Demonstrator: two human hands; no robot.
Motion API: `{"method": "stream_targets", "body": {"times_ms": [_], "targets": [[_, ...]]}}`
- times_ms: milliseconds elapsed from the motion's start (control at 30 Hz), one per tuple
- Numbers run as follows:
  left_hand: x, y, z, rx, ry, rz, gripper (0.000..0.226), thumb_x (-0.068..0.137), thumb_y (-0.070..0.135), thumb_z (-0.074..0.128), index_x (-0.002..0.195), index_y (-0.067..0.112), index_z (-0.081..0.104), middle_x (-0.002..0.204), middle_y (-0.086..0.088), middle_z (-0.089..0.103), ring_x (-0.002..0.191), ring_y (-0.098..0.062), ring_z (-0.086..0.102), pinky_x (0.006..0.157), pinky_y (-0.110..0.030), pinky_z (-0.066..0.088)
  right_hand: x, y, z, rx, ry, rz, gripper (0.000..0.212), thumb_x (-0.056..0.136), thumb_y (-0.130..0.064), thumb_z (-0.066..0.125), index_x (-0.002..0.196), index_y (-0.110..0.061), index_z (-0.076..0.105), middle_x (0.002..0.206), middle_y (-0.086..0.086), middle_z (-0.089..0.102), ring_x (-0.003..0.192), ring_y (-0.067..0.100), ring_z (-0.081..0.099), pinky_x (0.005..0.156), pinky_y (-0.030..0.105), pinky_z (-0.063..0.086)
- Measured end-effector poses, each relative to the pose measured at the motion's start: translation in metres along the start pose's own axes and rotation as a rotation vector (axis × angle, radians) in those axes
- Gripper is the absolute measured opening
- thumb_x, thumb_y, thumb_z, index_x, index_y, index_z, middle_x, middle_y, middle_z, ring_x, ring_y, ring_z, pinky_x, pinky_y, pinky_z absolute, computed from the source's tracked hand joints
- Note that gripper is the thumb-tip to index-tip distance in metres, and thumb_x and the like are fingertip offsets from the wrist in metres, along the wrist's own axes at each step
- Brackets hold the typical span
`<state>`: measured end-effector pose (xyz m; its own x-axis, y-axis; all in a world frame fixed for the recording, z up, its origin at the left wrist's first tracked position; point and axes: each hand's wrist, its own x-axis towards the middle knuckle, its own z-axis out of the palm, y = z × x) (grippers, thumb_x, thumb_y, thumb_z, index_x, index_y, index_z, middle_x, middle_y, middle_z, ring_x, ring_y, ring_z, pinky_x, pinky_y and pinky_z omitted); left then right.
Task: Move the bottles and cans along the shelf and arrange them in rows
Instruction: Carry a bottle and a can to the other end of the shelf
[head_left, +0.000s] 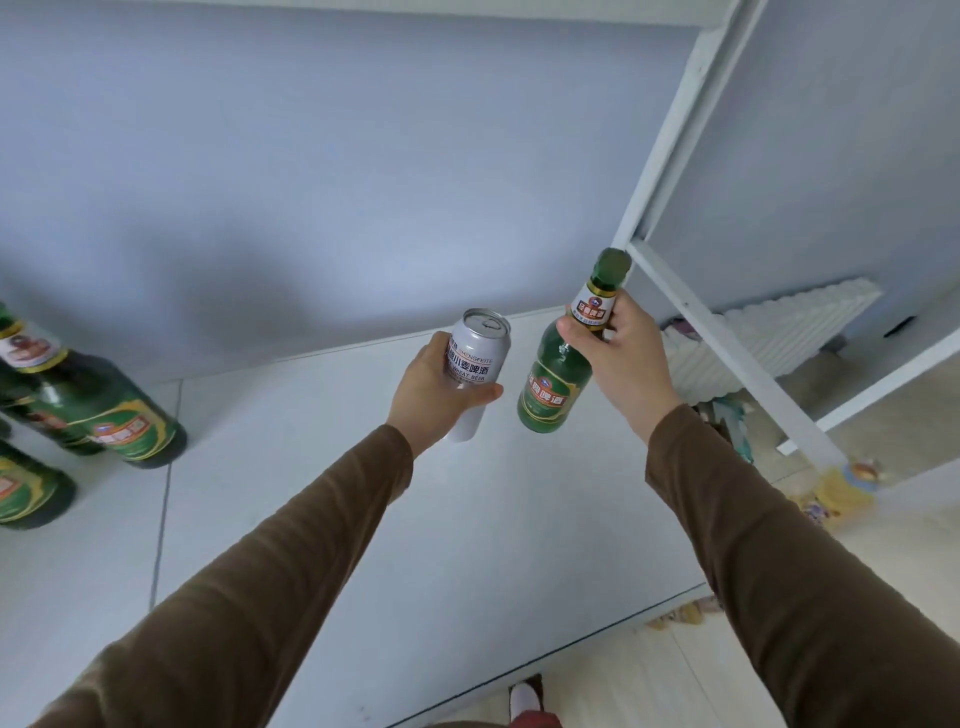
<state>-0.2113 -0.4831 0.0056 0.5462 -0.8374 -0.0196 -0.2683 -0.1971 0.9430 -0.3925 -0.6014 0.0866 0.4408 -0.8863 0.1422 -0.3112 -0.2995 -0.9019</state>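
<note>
My left hand (434, 387) grips a white beer can (475, 358) around its middle, held tilted above the white shelf board (363, 519). My right hand (621, 345) holds a green beer bottle (553, 387) by its neck, the base hanging just over the shelf, close to the right of the can. Several more green bottles (111, 410) stand on the shelf at the far left, partly cut off by the frame edge.
A white wall (311, 182) backs the shelf. The white metal shelf post (691, 114) and a crossbar (727, 353) rise at the right. Beyond them lie a white radiator (779, 332) and clutter on the floor (841, 488). The shelf's front edge (545, 660) runs below my arms.
</note>
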Motion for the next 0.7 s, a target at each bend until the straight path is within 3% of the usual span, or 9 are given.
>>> {"method": "stream_targets", "body": {"times_ms": [167, 333, 533, 700], "targets": [[0.046, 0.021, 0.044, -0.049, 0.069, -0.040, 0.054, 0.065, 0.034, 0.089, 0.106, 0.028, 0.053, 0.104, 0.007, 0.068, 0.093, -0.016, 0.066, 0.079, -0.035, 0.054, 0.053, 0.024, -0.025, 0.011, -0.036, 0.011, 0.029, 0.079, -0.036, 0.076, 0.100, -0.022, 0.063, 0.099, -0.003, 0.073, 0.097, 0.022, 0.069, 0.092, 0.050, 0.057], [0.090, 0.033, 0.080, -0.001, 0.132, -0.073, 0.053, 0.067, 0.036, 0.088, 0.099, 0.024, 0.048, 0.097, 0.007, 0.067, 0.088, -0.019, 0.065, 0.078, -0.041, 0.055, 0.098, 0.047, -0.038, 0.024, -0.093, 0.007, 0.029, 0.072, -0.044, 0.075, 0.093, -0.030, 0.061, 0.097, -0.005, 0.073, 0.096, 0.022, 0.070, 0.091, 0.051, 0.057], [0.121, 0.028, 0.105, 0.009, 0.194, -0.119, 0.061, 0.064, 0.039, 0.087, 0.110, 0.023, 0.051, 0.102, 0.008, 0.067, 0.093, -0.018, 0.066, 0.085, -0.047, 0.057, 0.130, 0.062, -0.037, 0.028, -0.122, 0.002, 0.022, 0.081, -0.032, 0.078, 0.090, -0.035, 0.057, 0.098, -0.006, 0.071, 0.098, 0.023, 0.069, 0.092, 0.050, 0.057], [0.135, 0.023, 0.118, 0.023, 0.237, -0.129, 0.059, 0.067, 0.036, 0.088, 0.111, 0.024, 0.050, 0.101, 0.011, 0.066, 0.093, -0.016, 0.064, 0.086, -0.045, 0.057, 0.146, 0.068, -0.036, 0.032, -0.142, 0.020, 0.025, 0.084, -0.029, 0.078, 0.101, -0.024, 0.061, 0.100, -0.004, 0.071, 0.098, 0.022, 0.068, 0.093, 0.049, 0.057]]}}
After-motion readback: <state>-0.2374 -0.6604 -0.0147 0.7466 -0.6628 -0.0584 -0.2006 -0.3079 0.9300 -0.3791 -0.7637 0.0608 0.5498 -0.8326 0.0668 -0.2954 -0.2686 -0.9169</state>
